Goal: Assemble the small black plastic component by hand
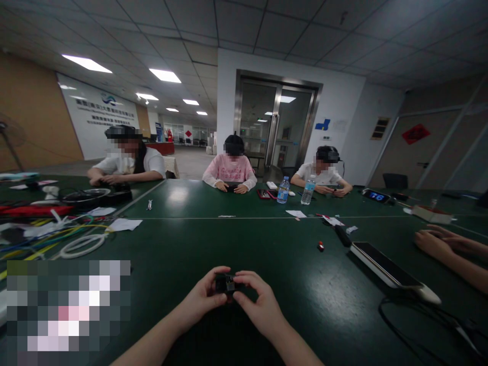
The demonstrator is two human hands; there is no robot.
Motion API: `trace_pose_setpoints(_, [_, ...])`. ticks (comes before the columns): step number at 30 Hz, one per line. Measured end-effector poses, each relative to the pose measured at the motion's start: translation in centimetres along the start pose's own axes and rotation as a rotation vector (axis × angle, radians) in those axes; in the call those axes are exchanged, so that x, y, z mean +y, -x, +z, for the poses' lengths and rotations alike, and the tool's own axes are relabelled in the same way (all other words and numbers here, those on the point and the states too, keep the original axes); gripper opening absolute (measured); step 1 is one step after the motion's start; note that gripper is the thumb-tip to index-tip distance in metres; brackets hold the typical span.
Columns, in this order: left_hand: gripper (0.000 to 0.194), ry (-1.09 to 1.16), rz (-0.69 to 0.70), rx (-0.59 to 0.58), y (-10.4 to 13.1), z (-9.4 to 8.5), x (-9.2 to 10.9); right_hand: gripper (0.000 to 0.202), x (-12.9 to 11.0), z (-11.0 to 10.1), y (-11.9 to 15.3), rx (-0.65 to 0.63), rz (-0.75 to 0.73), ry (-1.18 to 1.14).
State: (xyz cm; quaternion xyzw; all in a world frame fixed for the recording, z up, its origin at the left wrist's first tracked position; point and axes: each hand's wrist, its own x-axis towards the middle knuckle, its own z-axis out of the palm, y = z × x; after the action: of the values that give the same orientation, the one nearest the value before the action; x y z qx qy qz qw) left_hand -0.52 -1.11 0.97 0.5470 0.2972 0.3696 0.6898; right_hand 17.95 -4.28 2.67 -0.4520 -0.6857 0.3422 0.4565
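Both hands on the part: left hand (202, 299) pinches the left end of a small black object (225, 285), right hand (261, 300) has thumb and fingertips closed on its right end. It's held over the worktop (183, 244), well in from the left and right edges, toward the near edge.

For a good hold I'd set thumbs square opposite the fingertips, light even pressure, wrists level; at this size a one-sided squeeze could twist it out. I'd also tilt the fingers off the middle for a clear view; fine detail is too small for me to read.

Materials: object looks boxy, dark, hard, paler patch mid-face. Worktop dark green, glossy, throws glare. Toward its right edge, a long slab (392, 265), shiny dark top, pale rim, rounded near end; toward the left edge, a smooth white coil (83, 246) in loose loops
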Motion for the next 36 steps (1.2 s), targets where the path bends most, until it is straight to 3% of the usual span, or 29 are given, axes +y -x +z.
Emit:
trace_pose_setpoints(5, [0.041,-0.012,0.017,-0.017,-0.2,-0.04,-0.12,0.028,-0.31,0.01,0.1,-0.007,-0.01,0.022])
trace_pose_setpoints(18, [0.046,-0.064,0.009,-0.068,-0.23,-0.32,0.0,0.022,0.02,0.32,0.11,-0.021,-0.018,0.016])
trace_pose_setpoints(36, [0.044,-0.079,0.03,-0.022,-0.24,-0.16,-0.09,0.019,-0.21,0.32,0.16,-0.035,0.002,0.029])
